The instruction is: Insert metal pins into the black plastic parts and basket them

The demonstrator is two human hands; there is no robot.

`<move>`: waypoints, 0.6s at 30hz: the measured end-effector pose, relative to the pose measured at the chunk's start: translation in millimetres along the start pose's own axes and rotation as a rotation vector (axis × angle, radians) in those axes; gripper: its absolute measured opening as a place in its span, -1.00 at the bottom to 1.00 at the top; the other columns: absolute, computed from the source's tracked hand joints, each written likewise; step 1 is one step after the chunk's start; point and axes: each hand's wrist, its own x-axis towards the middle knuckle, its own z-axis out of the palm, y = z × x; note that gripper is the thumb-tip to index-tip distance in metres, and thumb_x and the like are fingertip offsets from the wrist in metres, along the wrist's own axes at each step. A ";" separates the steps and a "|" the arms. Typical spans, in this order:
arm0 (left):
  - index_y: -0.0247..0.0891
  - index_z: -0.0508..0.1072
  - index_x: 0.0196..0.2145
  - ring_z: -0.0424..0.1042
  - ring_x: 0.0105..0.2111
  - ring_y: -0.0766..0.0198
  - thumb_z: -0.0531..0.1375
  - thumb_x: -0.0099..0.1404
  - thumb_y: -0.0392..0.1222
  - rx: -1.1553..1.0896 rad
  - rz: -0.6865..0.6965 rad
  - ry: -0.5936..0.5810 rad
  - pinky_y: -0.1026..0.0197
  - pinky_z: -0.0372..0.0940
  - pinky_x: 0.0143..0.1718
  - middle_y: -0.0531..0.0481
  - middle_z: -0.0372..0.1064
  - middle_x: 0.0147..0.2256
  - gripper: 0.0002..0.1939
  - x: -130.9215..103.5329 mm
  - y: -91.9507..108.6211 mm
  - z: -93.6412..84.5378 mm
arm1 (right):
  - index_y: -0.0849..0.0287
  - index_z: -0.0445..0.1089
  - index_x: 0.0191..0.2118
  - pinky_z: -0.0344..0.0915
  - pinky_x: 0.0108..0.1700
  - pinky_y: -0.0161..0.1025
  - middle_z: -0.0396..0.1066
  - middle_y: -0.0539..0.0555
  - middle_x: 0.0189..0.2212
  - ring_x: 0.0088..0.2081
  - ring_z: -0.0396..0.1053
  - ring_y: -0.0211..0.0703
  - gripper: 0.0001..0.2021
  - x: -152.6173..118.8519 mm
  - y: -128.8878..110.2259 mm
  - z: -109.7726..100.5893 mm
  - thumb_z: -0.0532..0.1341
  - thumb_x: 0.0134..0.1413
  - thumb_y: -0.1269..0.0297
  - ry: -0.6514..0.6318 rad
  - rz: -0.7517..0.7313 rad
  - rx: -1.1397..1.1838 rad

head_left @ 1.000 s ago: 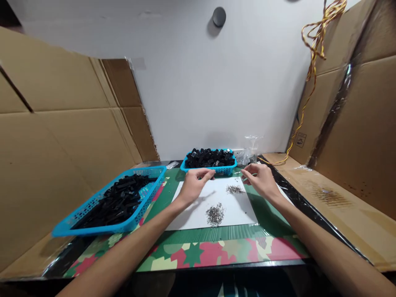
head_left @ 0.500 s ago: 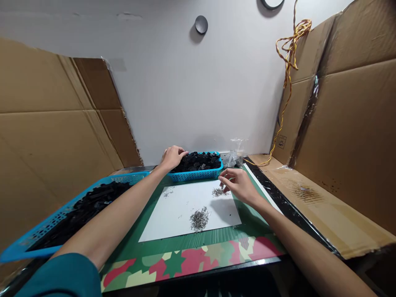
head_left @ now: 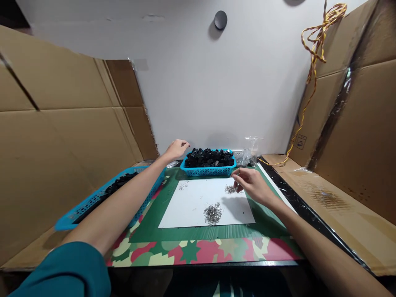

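1. On right carton (head_left: 361, 156): printed mark (head_left: 300, 141), illegible.
2. Far basket (head_left: 210, 170), left basket (head_left: 64, 225): black pieces (head_left: 208, 158).
3. My left hand (head_left: 177, 149) near far basket, right hand (head_left: 251, 182) at metal bits (head_left: 229, 189) on paper (head_left: 181, 214); cannot tell either grip.

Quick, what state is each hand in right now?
Left hand: partly curled near the far basket; can't tell if holding anything.
Right hand: partly curled by the right pile of silvery bits; can't tell either.

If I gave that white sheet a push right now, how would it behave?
The white sheet looks thin and flat, so it would probably slide easily and flop if lifted. The loose heaps of tiny silvery pieces on it seem unfastened, so they would likely shift or scatter.
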 end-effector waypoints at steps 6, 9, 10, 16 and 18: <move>-0.31 0.61 -0.41 0.43 -0.42 0.19 0.31 0.08 -0.01 0.143 -0.121 -0.294 0.23 0.30 -0.32 -0.10 0.56 -0.40 -0.72 -28.7 -55.8 -58.4 | 0.17 0.46 -0.15 0.20 -0.42 -0.22 0.34 -0.02 -0.63 -0.58 0.32 -0.15 -0.64 -3.9 3.3 -5.7 0.02 0.45 0.06 0.046 -0.043 -0.213; -0.29 0.53 -0.53 0.38 -0.50 0.23 0.36 -0.06 -0.08 0.227 -0.207 -0.445 0.23 0.28 -0.40 -0.07 0.49 -0.51 -0.79 -57.0 -84.7 -80.4 | 0.16 0.48 -0.17 0.10 -0.42 -0.21 0.39 0.05 -0.53 -0.52 0.28 -0.13 -0.64 -6.1 6.3 -6.3 0.01 0.44 0.08 0.042 -0.075 -0.335; -0.29 0.52 -0.53 0.38 -0.51 0.23 0.36 -0.08 -0.08 0.250 -0.230 -0.485 0.23 0.28 -0.41 -0.06 0.48 -0.52 -0.79 -66.7 -92.9 -84.9 | 0.16 0.49 -0.18 0.09 -0.42 -0.21 0.40 0.06 -0.52 -0.50 0.28 -0.13 -0.64 -6.7 7.1 -6.1 0.01 0.43 0.08 0.038 -0.081 -0.358; -0.24 0.57 -0.32 0.52 -0.33 0.10 0.35 0.02 0.05 0.373 -0.220 -0.468 0.21 0.36 -0.27 -0.09 0.58 -0.33 -0.66 -111.4 -123.7 -82.1 | 0.20 0.50 -0.13 0.15 -0.56 -0.24 0.25 -0.03 -0.57 -0.63 0.22 -0.20 -0.58 -9.3 4.9 -5.4 0.09 0.35 -0.07 -0.097 0.089 -0.113; -0.22 0.57 -0.14 0.54 -0.16 0.03 0.31 0.09 0.08 0.417 -0.180 -0.384 0.18 0.37 -0.16 -0.14 0.59 -0.16 -0.56 -118.4 -127.9 -75.8 | 0.20 0.50 -0.11 0.18 -0.60 -0.25 0.24 -0.04 -0.57 -0.65 0.21 -0.21 -0.57 -9.9 4.0 -5.0 0.11 0.32 -0.08 -0.121 0.126 -0.069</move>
